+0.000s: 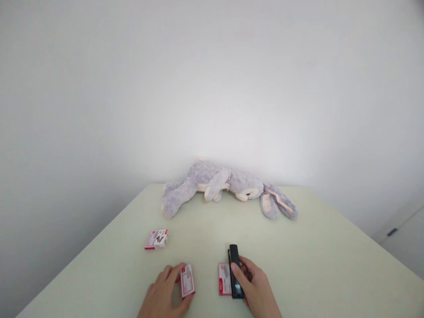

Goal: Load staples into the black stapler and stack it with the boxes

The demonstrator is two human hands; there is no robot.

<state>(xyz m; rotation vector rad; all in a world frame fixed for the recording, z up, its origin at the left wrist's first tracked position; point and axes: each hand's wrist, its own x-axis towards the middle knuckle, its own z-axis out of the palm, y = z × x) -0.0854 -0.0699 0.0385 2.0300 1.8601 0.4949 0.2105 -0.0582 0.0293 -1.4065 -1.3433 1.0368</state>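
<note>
Because the stapler (236, 278), pinched in the fingers of my right hand (255, 282), overlaps the red box (224, 279) on its left, a careless shift could drag that box; I can't tell whether they touch. Farther left of the stapler, my left hand (164, 292) has its fingers pinching a pink box (187, 281); squeezing hard could dent it.

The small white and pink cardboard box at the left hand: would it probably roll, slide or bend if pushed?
The white and pink box probably stays stiff: its edges look straight. Its flat sides suggest sliding, not rolling. Being small, it may feel light, though its contents are hidden.
</note>
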